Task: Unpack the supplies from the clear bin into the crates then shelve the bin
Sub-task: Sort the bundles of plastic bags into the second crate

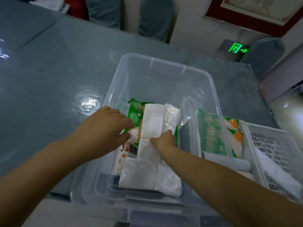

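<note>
A clear plastic bin [164, 66] stands on the grey table, right in front of me. Inside it lies a bundle of white plastic bags [152, 122] tied with a rubber band, on top of a green packet [135, 112]. More white bags [139, 174] lie at the bin's near end. My right hand [164, 138] pinches the bundle at its middle. Over the bin's left wall, my left hand [106, 126] has its fingertips touching the green packet beside the bundle. A white slatted crate [275, 145] to the right holds green packets [232, 128] and white rolls.
The grey table [49, 71] stretches away to the left and behind the bin. Covered chairs [155, 18] stand along its far edge. A green exit sign [236, 48] glows low on the wall at the right.
</note>
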{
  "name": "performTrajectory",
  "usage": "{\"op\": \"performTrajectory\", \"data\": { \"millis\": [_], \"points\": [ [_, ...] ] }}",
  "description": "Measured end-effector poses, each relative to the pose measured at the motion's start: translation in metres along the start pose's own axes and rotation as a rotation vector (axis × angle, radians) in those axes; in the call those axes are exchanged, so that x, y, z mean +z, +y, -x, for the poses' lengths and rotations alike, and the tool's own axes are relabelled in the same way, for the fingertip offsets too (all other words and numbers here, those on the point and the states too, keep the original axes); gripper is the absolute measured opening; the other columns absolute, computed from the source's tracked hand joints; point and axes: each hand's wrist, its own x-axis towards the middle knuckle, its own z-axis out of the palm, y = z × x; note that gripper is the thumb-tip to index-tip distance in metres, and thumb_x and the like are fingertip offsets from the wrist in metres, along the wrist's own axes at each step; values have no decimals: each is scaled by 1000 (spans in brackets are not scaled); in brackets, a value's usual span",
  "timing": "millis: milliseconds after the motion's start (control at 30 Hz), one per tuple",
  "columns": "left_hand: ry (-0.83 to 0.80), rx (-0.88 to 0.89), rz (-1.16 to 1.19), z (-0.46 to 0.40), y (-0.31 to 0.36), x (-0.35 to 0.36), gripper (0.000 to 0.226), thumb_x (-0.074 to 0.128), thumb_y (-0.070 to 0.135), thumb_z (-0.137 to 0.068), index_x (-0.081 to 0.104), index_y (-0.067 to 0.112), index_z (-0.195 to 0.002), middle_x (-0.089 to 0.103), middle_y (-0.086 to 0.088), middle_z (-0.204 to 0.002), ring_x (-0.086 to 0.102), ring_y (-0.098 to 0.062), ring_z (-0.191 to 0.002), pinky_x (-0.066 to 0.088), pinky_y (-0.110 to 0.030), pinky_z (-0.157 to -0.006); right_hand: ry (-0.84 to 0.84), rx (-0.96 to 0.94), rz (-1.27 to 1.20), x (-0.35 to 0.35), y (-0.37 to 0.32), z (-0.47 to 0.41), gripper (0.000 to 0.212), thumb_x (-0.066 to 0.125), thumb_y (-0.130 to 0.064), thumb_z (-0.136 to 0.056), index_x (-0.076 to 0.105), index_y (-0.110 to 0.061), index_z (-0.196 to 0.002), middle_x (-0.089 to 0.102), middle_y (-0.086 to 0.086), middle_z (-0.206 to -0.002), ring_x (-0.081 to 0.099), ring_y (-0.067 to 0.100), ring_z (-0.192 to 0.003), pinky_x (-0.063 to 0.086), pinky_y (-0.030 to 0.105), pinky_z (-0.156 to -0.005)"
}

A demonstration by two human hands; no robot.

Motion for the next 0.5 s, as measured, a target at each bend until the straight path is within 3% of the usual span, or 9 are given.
{"op": "performTrajectory", "data": {
  "millis": [100,200,333,433,500],
  "points": [
    [-32,7,-14,0,0,-1,28,50,42,-87,61,33,-111,66,14,-106,56,-10,-100,34,-27,-91,-70,-14,-20,5,-3,0,54,74,-26,-71,51,-6,-115,61,14,-114,60,33,-100,51,34,-79],
    [-67,20,-56,-2,-1,0,30,49,44,-87,61,33,-112,67,14,-104,56,-10,-99,33,-27,-91,-147,-5,-145,6,-6,-2,43,73,-16,-70,57,-4,-108,63,15,-110,60,32,-95,53,40,-86],
    [-160,5,-179,-16,0,0,31,47,46,-87,60,32,-112,68,10,-101,60,-13,-94,41,-29,-87,-159,-8,-319,-5,-21,-5,42,71,-5,-72,54,-9,-111,61,14,-109,58,30,-90,53,42,-84],
    [-320,-86,-180,-46,-1,0,33,51,41,-86,58,24,-113,66,2,-104,61,-19,-94,50,-34,-79,-59,-147,-317,-38,-46,-8,34,67,-6,-74,55,-15,-105,61,8,-101,58,27,-87,51,36,-73],
    [-492,-127,-214,-74,1,6,35,53,34,-87,57,16,-116,63,-3,-109,59,-22,-98,49,-34,-79,66,-286,-233,-72,-64,-8,28,66,-10,-72,56,-16,-98,63,7,-99,61,28,-87,53,38,-76]
  ]
}}
